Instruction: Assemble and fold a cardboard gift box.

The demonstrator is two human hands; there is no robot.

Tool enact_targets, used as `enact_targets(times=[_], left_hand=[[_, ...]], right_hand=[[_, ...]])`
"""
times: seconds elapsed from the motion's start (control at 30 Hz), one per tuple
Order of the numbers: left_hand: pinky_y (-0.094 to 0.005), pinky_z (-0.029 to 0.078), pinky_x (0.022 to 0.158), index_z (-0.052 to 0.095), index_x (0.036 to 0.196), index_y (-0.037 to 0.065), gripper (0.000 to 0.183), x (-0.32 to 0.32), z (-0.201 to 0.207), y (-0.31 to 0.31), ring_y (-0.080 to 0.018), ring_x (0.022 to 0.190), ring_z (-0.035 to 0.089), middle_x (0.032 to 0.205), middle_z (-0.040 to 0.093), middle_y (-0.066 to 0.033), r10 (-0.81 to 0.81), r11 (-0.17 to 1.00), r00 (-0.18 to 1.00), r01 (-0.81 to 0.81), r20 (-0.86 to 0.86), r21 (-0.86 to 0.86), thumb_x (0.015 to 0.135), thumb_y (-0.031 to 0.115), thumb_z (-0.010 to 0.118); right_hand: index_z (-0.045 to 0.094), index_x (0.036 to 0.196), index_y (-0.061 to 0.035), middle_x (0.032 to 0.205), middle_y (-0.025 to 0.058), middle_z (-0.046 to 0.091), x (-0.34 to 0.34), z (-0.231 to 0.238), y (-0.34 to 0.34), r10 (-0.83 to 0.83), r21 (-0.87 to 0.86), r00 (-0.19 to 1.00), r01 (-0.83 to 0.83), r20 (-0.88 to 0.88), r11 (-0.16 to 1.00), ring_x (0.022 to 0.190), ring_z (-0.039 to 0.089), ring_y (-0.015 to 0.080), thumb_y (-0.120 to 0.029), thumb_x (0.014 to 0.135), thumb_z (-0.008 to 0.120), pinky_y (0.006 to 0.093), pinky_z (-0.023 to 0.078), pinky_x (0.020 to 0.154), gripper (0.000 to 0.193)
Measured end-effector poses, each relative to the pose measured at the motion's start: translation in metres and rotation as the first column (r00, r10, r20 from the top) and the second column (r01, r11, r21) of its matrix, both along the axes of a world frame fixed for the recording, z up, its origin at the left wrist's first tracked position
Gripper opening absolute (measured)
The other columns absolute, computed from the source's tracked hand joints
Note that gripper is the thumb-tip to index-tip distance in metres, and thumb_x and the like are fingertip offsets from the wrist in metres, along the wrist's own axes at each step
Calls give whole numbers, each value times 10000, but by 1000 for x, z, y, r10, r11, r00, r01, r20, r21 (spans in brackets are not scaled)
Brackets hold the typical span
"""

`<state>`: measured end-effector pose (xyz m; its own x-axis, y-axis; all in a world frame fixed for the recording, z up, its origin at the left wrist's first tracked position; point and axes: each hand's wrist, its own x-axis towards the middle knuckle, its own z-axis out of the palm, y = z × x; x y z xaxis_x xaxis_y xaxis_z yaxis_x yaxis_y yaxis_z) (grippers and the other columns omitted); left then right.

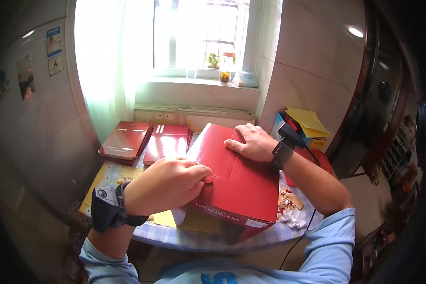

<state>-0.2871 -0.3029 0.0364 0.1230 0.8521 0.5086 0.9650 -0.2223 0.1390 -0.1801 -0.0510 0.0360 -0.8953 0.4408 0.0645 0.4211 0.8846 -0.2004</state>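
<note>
Blue-checked tablecloth point(152, 234) supports a glossy red carton point(252, 191), on which the left hand point(170, 183) bunches its fingers at the top flap point(214, 149), clamped or not I cannot tell, while the right hand point(254, 143) lies spread, stacked flat red packs point(126, 140) left of the carton and crumpled white paper point(295, 219) right.

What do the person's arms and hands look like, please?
Light blue sleeves; the left hand and right hand are ungloved. Each wrist has a black strap, the left with a grey camera, the right with a boxy black device and dark cable.
</note>
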Motion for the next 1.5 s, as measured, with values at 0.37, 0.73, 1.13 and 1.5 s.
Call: enact_targets(times=[0.37, 0.73, 1.13, 1.5], left_hand=[[-376, 560, 803, 645, 1082, 7, 281, 11, -9, -2, -305, 884, 667, 1003, 673, -146, -61, 996, 998, 61, -10, 71, 811, -43, 590], [-397, 498, 919, 605, 1141, -7, 340, 3, 13, 16, -319, 1036, 593, 1113, 576, -151, -122, 952, 991, 102, -54, -290, 805, -7, 551], [-377, 515, 897, 622, 1096, -51, 351, 10, 17, 20, -324, 998, 615, 1098, 588, -155, -178, 943, 977, 135, -118, -303, 752, -41, 554], [-382, 527, 895, 644, 1086, -36, 343, 18, 19, 18, -319, 980, 634, 1100, 618, -157, -41, 946, 996, 14, -78, -324, 749, -46, 579]], right_hand=[[450, 1375, 22, 1376, 269, 449, 0, -1, 0, 3, 1, 1000, -2, -17, 1000, 1323, 384, 414, -614, 914, 508, 449, 317, 1111, 787], [454, 1372, 25, 1416, 275, 430, -1, 0, 1, 8, -2, 1000, -8, -19, 1000, 1331, 391, 420, -651, 889, 494, 454, 327, 1114, 832], [447, 1380, 33, 1422, 270, 427, -2, 0, 2, 1, 3, 1000, -1, -12, 1000, 1339, 383, 417, -654, 873, 505, 447, 315, 1123, 857], [481, 1355, 16, 1402, 265, 446, -2, -3, 5, -1, 1, 1000, 1, -21, 1000, 1331, 390, 425, -657, 868, 512, 465, 319, 1120, 832]])
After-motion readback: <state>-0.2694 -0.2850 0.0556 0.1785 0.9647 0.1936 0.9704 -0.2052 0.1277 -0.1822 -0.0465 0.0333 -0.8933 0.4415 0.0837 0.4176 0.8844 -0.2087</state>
